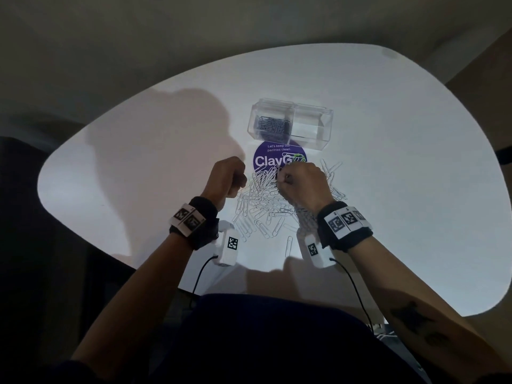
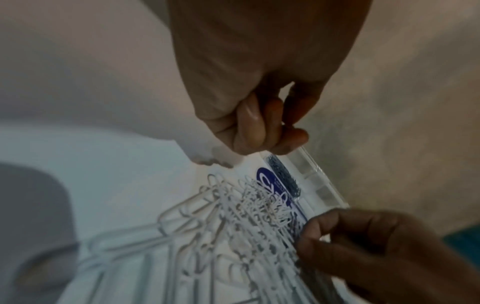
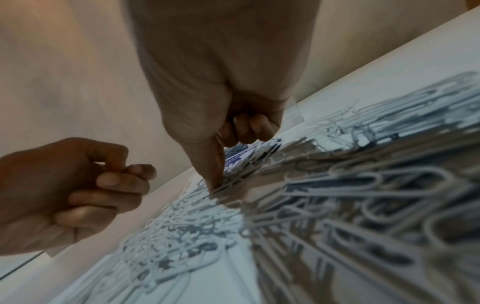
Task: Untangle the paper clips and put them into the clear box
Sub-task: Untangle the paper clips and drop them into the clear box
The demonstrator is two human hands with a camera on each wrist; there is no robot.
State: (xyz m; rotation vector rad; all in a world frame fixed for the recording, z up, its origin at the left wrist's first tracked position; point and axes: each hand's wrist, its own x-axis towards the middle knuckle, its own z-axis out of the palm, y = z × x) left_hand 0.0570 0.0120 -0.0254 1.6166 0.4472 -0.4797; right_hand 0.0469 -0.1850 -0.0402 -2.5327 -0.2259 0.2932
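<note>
Both hands curled: right hand (image 1: 300, 184) touches paper clips (image 1: 263, 209); left hand (image 1: 225, 177) empty.

A round purple sticker (image 1: 279, 157) on the white bench (image 1: 388, 162) carries small pale lettering, "Let's keep our pantries clean.", and below it a large white brand name starting "ClayG", its end hidden under white paper clips (image 1: 266, 200). The black-and-white square code markers (image 1: 232, 243) on the wrist units bear no readable words.
</note>
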